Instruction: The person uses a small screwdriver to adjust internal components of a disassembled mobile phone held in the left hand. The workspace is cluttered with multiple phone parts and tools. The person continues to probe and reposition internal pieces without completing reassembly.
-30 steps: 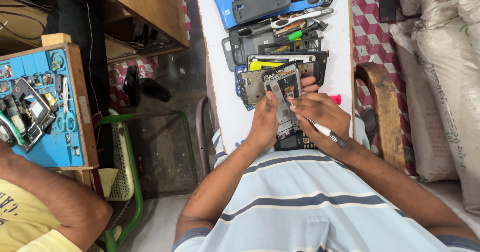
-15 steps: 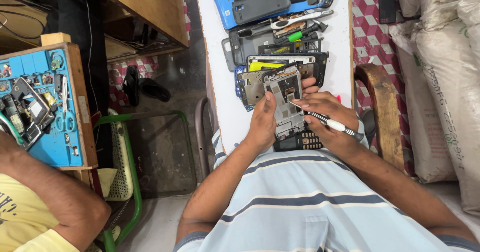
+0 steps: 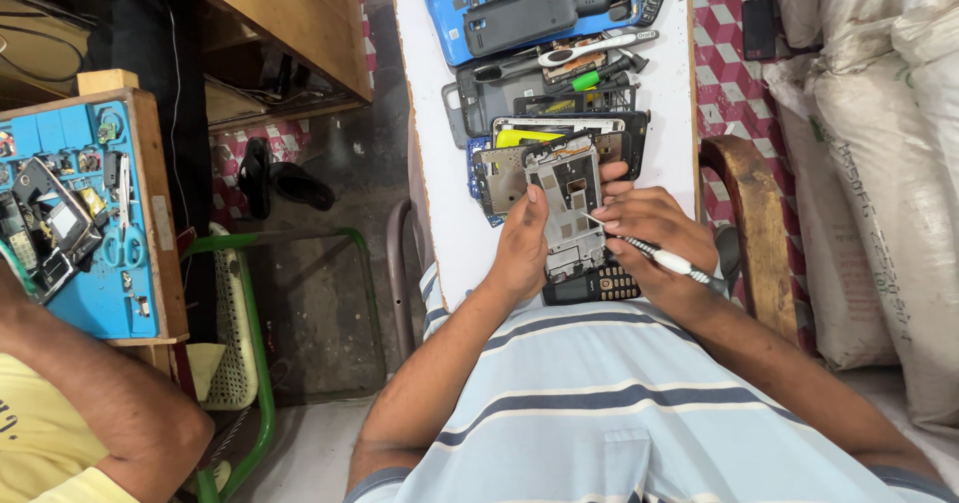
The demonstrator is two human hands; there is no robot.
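head view | left hand grips the opened phone frame just above the surface | right hand pinches a small screwdriver, tip on frame | best: keep frame steady, tool straight

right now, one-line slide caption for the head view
Left hand steadies an opened phone frame while the right hand works a white-handled screwdriver on it.

Right hand now tilts the white-handled screwdriver lower than before, tip on the phone frame, fingers shifted slightly
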